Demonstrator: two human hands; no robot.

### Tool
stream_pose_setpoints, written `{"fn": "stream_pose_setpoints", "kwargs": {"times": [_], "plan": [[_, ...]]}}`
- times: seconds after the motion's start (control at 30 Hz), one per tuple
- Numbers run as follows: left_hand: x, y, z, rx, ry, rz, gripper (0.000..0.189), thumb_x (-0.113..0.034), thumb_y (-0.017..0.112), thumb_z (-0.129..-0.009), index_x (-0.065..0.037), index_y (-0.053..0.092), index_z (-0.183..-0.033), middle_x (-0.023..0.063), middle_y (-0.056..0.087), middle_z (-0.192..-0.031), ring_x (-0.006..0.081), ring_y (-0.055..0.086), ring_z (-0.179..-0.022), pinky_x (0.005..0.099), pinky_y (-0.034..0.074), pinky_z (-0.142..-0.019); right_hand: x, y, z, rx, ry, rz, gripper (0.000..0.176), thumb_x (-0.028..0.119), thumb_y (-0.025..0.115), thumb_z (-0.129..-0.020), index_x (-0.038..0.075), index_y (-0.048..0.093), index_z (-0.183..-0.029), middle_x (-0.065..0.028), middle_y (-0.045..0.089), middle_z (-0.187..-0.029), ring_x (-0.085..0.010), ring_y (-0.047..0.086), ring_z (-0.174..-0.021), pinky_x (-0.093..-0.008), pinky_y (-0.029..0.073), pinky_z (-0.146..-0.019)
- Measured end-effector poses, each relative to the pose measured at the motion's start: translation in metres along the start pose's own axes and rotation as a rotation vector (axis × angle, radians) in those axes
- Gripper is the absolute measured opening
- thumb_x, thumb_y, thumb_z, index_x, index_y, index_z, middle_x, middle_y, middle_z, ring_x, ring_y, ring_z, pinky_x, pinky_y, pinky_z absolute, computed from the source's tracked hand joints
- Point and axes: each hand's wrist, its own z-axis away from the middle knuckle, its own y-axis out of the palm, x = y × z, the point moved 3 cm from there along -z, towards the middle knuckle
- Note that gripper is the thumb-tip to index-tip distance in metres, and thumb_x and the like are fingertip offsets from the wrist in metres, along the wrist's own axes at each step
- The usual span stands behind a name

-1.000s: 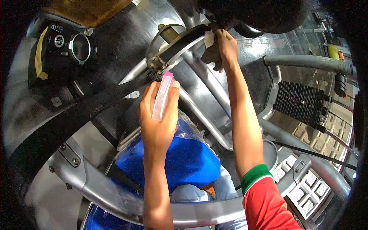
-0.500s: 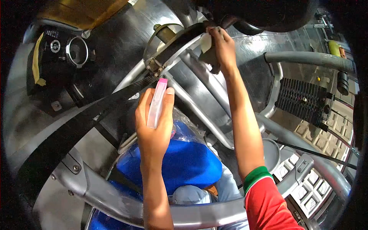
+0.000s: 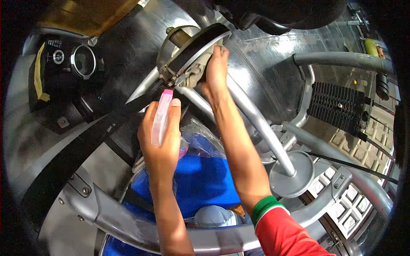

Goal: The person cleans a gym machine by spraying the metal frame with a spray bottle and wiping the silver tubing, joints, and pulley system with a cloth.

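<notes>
My left hand [image 3: 161, 141] is wrapped round a spray bottle. Its pale spray head [image 3: 160, 123] with a pink nozzle points up toward the wheel, while the bottle's body is mostly hidden behind my hand. In my right hand [image 3: 217, 68] is a crumpled grey-beige cloth [image 3: 196, 73], pressed against the side of a black-rimmed wheel [image 3: 198, 49]. A small metal bracket [image 3: 168, 76] sits at the wheel's lower left end, just above the nozzle. From there a wide black strap [image 3: 94, 130] runs down to the left.
A curved grey frame tube [image 3: 205, 239] crosses below my forearms. Behind it lies a blue pad [image 3: 200, 179] partly covered in clear plastic. A grey tube with a round plate [image 3: 294, 181] stands at the right, near a stack of black weight plates [image 3: 337, 106]. A dark device [image 3: 83, 59] lies at left.
My right hand has moved left and down with the cloth, from the wheel's upper right end onto its side. My left hand and the spray bottle have shifted slightly left. The view has shifted a little.
</notes>
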Motion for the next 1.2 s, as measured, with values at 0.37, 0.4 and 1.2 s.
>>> {"fn": "stream_pose_setpoints", "kwargs": {"times": [0.37, 0.4, 1.2], "plan": [[0.002, 0.001, -0.002, -0.010, 0.032, -0.107, 0.028, -0.021, 0.061, -0.093, -0.001, 0.051, -0.076, 0.0094, 0.045, -0.061, 0.0177, 0.043, -0.056, 0.0342, 0.037, -0.055, -0.040, -0.018, 0.035, 0.182, -0.226, 0.378, 0.026, 0.026, 0.053, -0.096, 0.011, 0.045, -0.115, -0.0162, 0.065, -0.101, -0.0232, 0.061, -0.097, -0.0362, 0.045, -0.087], [0.002, 0.001, -0.002, -0.017, 0.040, -0.119, 0.028, -0.021, 0.060, -0.093, -0.001, 0.051, -0.076, 0.0103, 0.045, -0.062, 0.0189, 0.043, -0.056, 0.0346, 0.037, -0.054, -0.040, -0.018, 0.033, 0.191, -0.223, 0.375, 0.025, 0.025, 0.054, -0.095, 0.010, 0.047, -0.113, -0.0153, 0.066, -0.100, -0.0233, 0.062, -0.096, -0.0358, 0.046, -0.087], [0.002, 0.000, -0.002, -0.019, 0.013, -0.135, 0.031, -0.024, 0.060, -0.093, -0.001, 0.050, -0.075, 0.0095, 0.045, -0.063, 0.0171, 0.044, -0.059, 0.0346, 0.036, -0.057, -0.087, -0.028, 0.036, 0.133, 0.101, 0.507, 0.046, 0.032, 0.055, -0.092, -0.005, 0.056, -0.118, -0.0119, 0.063, -0.108, -0.0198, 0.056, -0.100, -0.0323, 0.041, -0.092]]}}
